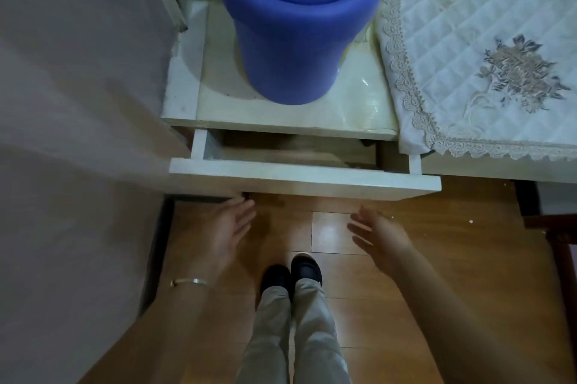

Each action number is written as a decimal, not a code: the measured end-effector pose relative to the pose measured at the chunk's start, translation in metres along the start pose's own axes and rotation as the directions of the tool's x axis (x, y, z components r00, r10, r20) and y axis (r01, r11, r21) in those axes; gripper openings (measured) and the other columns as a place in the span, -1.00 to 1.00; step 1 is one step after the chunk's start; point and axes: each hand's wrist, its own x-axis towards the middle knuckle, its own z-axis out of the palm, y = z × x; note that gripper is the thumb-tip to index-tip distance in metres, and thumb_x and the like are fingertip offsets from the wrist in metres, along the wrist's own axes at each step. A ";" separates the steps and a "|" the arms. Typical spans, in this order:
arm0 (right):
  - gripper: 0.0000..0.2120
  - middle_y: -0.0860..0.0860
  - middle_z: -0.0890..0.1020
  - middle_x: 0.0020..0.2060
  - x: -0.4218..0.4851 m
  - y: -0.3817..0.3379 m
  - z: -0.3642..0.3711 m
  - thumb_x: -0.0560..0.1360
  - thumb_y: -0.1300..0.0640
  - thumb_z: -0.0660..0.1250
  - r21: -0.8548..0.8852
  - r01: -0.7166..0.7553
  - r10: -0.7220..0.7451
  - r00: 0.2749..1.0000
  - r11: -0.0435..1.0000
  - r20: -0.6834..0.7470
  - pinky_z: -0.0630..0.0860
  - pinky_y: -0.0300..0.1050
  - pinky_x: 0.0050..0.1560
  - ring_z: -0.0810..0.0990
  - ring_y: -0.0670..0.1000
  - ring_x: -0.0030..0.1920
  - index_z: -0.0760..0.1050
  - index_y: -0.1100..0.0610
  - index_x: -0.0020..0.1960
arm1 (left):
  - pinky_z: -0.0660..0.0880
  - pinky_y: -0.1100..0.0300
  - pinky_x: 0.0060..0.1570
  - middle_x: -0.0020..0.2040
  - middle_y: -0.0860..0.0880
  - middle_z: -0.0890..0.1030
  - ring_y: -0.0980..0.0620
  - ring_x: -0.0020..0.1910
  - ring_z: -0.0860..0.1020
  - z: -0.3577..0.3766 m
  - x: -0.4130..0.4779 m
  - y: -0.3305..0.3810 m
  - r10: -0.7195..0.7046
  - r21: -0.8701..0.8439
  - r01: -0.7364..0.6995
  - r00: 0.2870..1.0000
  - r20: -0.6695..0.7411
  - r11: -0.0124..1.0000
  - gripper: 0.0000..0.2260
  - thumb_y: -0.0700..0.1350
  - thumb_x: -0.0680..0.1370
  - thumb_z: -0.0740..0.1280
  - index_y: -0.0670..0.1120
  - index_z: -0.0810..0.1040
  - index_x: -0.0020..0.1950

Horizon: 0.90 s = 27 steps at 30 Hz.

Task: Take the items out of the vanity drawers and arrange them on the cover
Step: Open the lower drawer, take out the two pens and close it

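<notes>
Dark shoes (292, 277) on the floor, and above them left hand (229, 226) and right hand (381, 235) hover under the part-open drawer (304, 180), fingers straight, apart, holding nothing. No items show inside. The quilted cover (468, 24) at right looks bare, so it's early going. A blue bin (296, 40) crowds the top.

Dim, flat indoor light with a cool cast. Soft glare sits on the floor (331, 229) and on the glossy top (359, 93). The drawer (306, 179) is dark inside and shadows the floor beneath. The left hand (228, 227) and right hand (381, 236) look slightly blurred. The wall (78, 102) smears, and straight edges bow outward.
</notes>
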 end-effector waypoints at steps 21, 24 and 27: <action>-0.74 0.15 0.64 -0.19 -0.061 -0.037 -0.007 0.50 0.07 0.23 -0.880 0.446 -0.678 0.698 0.161 0.229 0.47 0.00 -0.11 0.53 0.16 -0.10 0.60 0.21 -0.16 | 0.51 0.04 -0.15 -0.14 -0.14 0.65 -0.13 -0.16 0.56 -0.010 -0.057 0.056 0.589 0.871 -0.489 0.715 0.376 0.037 -0.79 -0.09 0.57 0.15 -0.13 0.51 0.08; -0.71 0.14 0.61 -0.25 -0.082 -0.017 -0.013 0.51 0.07 0.21 -0.895 0.427 -0.611 0.745 0.126 0.269 0.39 -0.06 -0.23 0.51 0.15 -0.15 0.55 0.23 -0.25 | 0.44 0.09 -0.22 -0.21 -0.15 0.65 -0.18 -0.19 0.58 -0.018 -0.074 0.035 0.564 0.899 -0.436 0.733 0.380 -0.040 -0.81 -0.09 0.56 0.14 -0.12 0.50 0.02; -0.65 0.08 0.47 -0.33 -0.102 0.000 -0.016 0.51 0.03 0.17 -0.928 0.350 -0.518 0.822 0.128 0.238 0.29 -0.13 -0.33 0.44 0.13 -0.26 0.35 0.14 -0.41 | 0.31 0.16 -0.32 -0.27 -0.15 0.65 -0.21 -0.27 0.58 -0.027 -0.089 0.013 0.536 0.906 -0.410 0.744 0.400 -0.106 -0.83 -0.11 0.54 0.16 -0.13 0.52 -0.05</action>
